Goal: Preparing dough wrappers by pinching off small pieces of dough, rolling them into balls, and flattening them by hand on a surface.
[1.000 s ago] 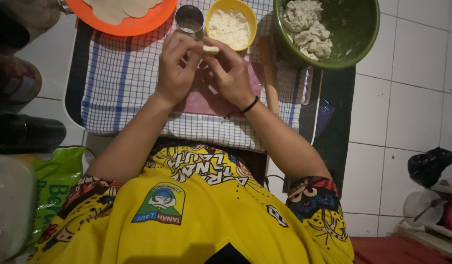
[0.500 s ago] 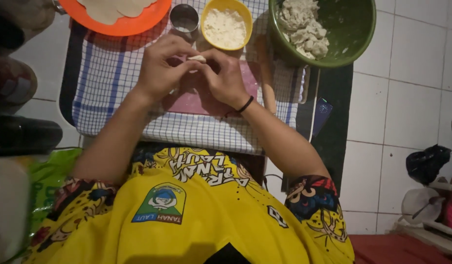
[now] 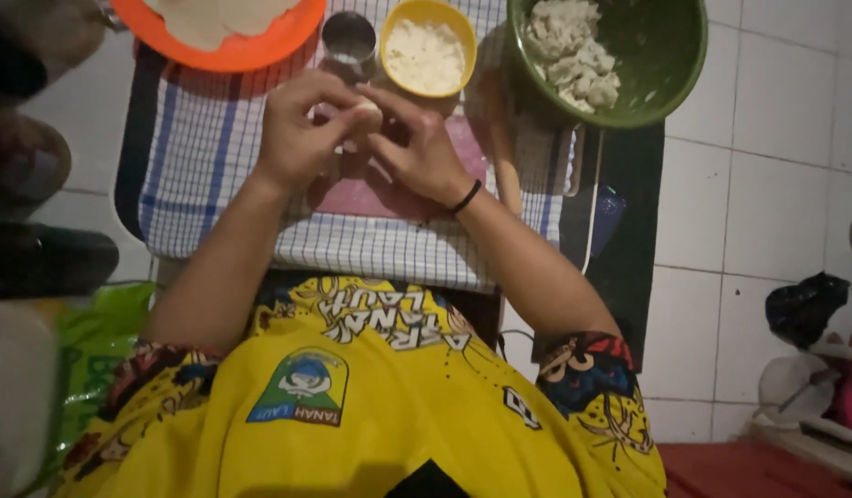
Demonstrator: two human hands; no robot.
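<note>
Pinching one small dough piece point(image 3: 366, 112) between fingertips: left hand point(image 3: 297, 138) and right hand point(image 3: 421, 148), over pink board point(image 3: 389, 198). Containers, four: orange plate point(image 3: 260, 51), wrappers; metal cup point(image 3: 349, 39); yellow bowl point(image 3: 428, 51), white filling; green bowl point(image 3: 661, 74), dumplings.

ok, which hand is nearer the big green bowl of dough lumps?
Right. The right hand sits just left of and below the green bowl; the left hand is farther left, beyond it.

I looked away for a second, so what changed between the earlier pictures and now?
Little: the left hand and right hand keep pinching the small white dough piece over the pink board. The bowls and orange plate stay put.
</note>
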